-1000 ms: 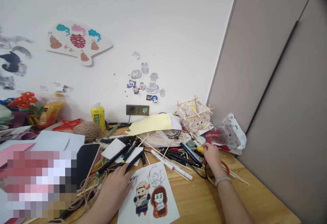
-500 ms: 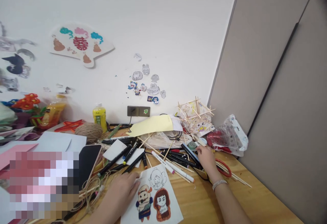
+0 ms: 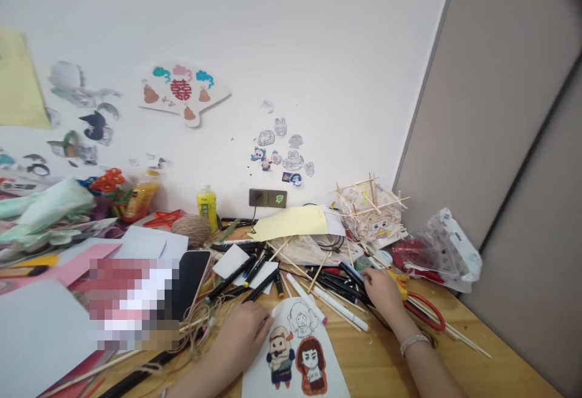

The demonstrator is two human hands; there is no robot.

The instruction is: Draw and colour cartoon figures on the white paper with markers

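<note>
A white sheet of paper [image 3: 334, 364] lies on the table in front of me. It bears two coloured cartoon figures, one with red-brown hair [image 3: 311, 364] and one in dark blue [image 3: 280, 355], below an uncoloured outline figure [image 3: 302, 319]. My left hand [image 3: 248, 332] rests at the sheet's left edge, fingers curled together against it; the fingertips are partly hidden. Among the heaped markers, my right hand [image 3: 382, 292] has its fingers bent together beside a black marker with a pale blue side [image 3: 352, 274]. What those fingers hold, if anything, cannot be made out. Two white markers [image 3: 341, 308] lie between my hands.
Scissors with red handles [image 3: 427, 310] and thin wooden sticks [image 3: 468, 338] lie right of my right hand. A stick frame with drawings [image 3: 373, 210] stands behind. Left are a phone [image 3: 193, 283], twine [image 3: 191, 228], bottles [image 3: 207, 207] and papers [image 3: 40, 331]. A grey panel [image 3: 509, 143] borders the right.
The view has turned left, so the scene sits farther right. My right hand has drawn slightly back towards me among the markers. My left hand stays at the sheet's edge.
</note>
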